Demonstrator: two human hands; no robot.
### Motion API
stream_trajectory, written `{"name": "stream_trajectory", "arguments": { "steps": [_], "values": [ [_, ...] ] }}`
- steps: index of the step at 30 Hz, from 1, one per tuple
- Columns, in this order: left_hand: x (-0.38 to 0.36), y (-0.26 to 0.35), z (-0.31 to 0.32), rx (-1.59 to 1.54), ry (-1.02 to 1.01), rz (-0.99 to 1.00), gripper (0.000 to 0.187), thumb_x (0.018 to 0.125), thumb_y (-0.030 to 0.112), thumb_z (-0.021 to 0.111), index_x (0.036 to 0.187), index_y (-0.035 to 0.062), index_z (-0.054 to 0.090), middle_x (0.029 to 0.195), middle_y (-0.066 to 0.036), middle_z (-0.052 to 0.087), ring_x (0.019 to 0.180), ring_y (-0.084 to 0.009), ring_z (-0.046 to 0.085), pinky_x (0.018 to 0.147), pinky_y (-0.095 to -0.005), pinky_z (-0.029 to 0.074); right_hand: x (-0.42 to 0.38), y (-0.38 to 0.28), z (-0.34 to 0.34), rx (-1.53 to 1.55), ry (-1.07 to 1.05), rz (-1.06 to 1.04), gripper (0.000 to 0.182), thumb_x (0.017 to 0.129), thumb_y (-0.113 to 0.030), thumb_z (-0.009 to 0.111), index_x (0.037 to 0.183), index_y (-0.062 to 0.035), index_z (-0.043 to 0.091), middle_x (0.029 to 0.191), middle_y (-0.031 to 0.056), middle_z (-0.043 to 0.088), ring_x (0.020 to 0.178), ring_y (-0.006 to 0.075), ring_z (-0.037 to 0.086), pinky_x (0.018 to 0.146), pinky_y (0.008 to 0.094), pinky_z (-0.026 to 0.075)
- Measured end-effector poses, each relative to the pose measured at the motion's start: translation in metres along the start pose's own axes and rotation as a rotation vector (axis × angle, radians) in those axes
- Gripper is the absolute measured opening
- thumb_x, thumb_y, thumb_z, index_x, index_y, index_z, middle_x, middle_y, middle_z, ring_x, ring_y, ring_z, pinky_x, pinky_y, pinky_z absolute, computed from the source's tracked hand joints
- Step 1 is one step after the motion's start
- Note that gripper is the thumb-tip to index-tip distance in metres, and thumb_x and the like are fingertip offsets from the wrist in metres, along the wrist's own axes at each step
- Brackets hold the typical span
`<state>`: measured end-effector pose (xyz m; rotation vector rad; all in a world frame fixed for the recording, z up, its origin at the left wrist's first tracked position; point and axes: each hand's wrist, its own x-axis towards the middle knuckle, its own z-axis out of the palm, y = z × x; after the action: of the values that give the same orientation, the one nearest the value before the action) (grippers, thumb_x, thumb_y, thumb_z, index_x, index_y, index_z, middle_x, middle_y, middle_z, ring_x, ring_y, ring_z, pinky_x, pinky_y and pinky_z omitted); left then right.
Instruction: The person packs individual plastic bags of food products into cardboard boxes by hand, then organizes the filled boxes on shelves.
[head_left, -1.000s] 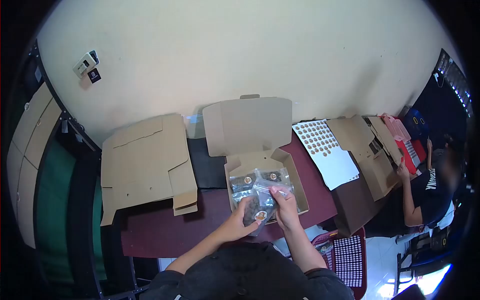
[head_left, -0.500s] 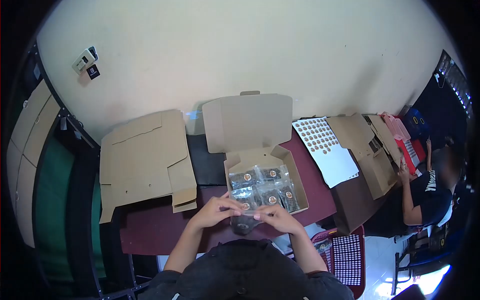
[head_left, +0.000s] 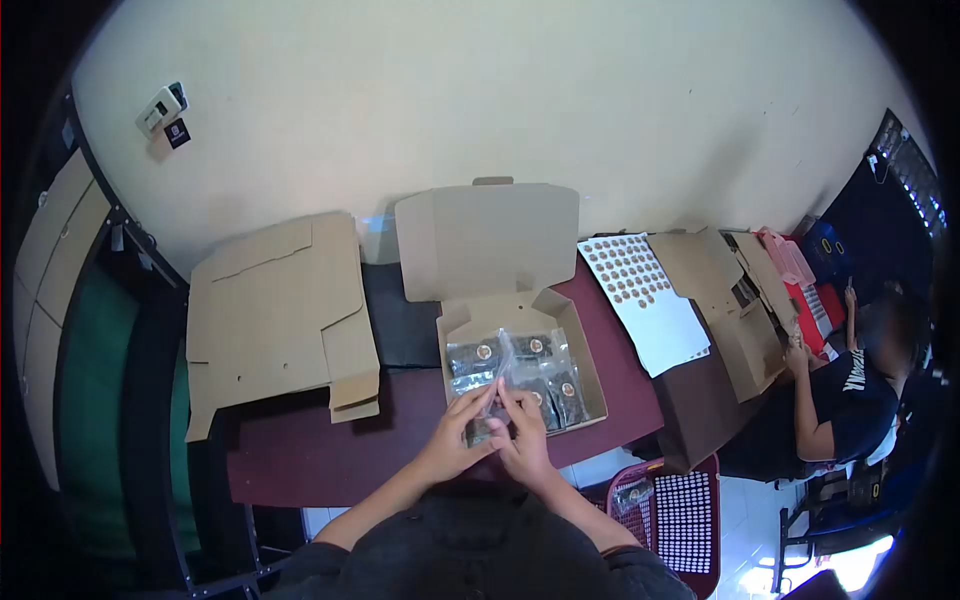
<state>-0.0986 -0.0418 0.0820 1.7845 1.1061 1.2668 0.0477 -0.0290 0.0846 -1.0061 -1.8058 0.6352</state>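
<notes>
An open cardboard box (head_left: pixel 592 385) with its lid raised stands on the dark red table. Inside lie several clear pouches (head_left: pixel 567 390) with dark contents and round labels. Over the box's front edge, my left hand (head_left: pixel 458 435) and my right hand (head_left: pixel 524 438) are close together, holding a clear plastic pouch (head_left: pixel 504 352) upright between their fingers. The lower part of this pouch is hidden by my hands.
Flattened cardboard (head_left: pixel 275 310) lies on the left of the table (head_left: pixel 300 460). Right of the box are sticker sheets (head_left: pixel 655 330) and another open box (head_left: pixel 745 350). A red basket (head_left: pixel 712 520) stands below. A co-worker (head_left: pixel 850 400) is at the far right.
My hands have come closer together, and the pouch between them has moved from the front of the box to upright over it. The camera view has shifted slightly.
</notes>
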Motion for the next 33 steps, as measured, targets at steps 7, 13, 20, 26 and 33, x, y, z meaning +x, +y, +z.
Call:
{"name": "stream_trajectory", "arguments": {
  "steps": [7,13,20,26,33],
  "values": [
    [-0.010,0.007,0.012,-0.023,0.080,-0.046,0.049,0.071,0.020,0.077,0.112,-0.0002,0.058,0.117,-0.013,0.055,0.105,-0.0253,0.056,0.088,-0.0344,0.045,-0.007,0.010,0.000,0.133,0.045,0.350,0.036,0.081,-0.017,0.069,0.112,-0.0037,0.061,0.093,0.0062,0.051,0.083,0.0162,0.048,0.074,0.0273,0.040],
    [-0.011,-0.003,0.014,-0.030,0.136,-0.074,0.022,0.071,0.011,0.076,0.088,0.0006,0.067,0.082,-0.009,0.065,0.081,-0.0198,0.061,0.075,-0.0310,0.047,-0.005,0.029,-0.013,0.172,0.262,0.294,0.027,0.073,-0.016,0.075,0.095,-0.0047,0.065,0.105,0.0070,0.054,0.104,0.0185,0.050,0.092,0.0324,0.037],
    [-0.010,-0.014,0.004,-0.355,-0.118,-0.143,0.014,0.080,0.014,0.069,0.088,0.0028,0.071,0.081,-0.006,0.068,0.073,-0.0121,0.058,0.072,-0.0282,0.046,-0.008,0.026,-0.052,0.581,-0.338,0.492,0.021,0.085,-0.016,0.062,0.095,0.0018,0.067,0.104,0.0111,0.065,0.098,0.0180,0.058,0.089,0.0315,0.043],
    [-0.008,-0.019,-0.009,-0.394,-0.321,-0.286,0.026,0.092,0.020,0.056,0.110,0.0044,0.065,0.086,-0.004,0.065,0.077,-0.0070,0.052,0.072,-0.0234,0.044,-0.008,0.034,-0.074,0.500,-0.467,0.484,0.028,0.092,-0.020,0.054,0.107,0.0018,0.064,0.098,0.0071,0.066,0.091,0.0117,0.056,0.084,0.0270,0.042],
    [-0.003,-0.006,-0.004,-0.005,-0.398,-0.062,0.089,0.076,0.037,0.073,0.145,0.0169,0.021,0.149,-0.018,0.011,0.137,-0.0338,0.016,0.109,-0.0426,0.022,-0.011,0.092,-0.076,0.608,0.102,0.725,0.034,0.096,-0.021,0.046,0.117,0.0038,0.055,0.101,0.0113,0.065,0.088,0.0163,0.062,0.077,0.0265,0.049]
  ]
}}
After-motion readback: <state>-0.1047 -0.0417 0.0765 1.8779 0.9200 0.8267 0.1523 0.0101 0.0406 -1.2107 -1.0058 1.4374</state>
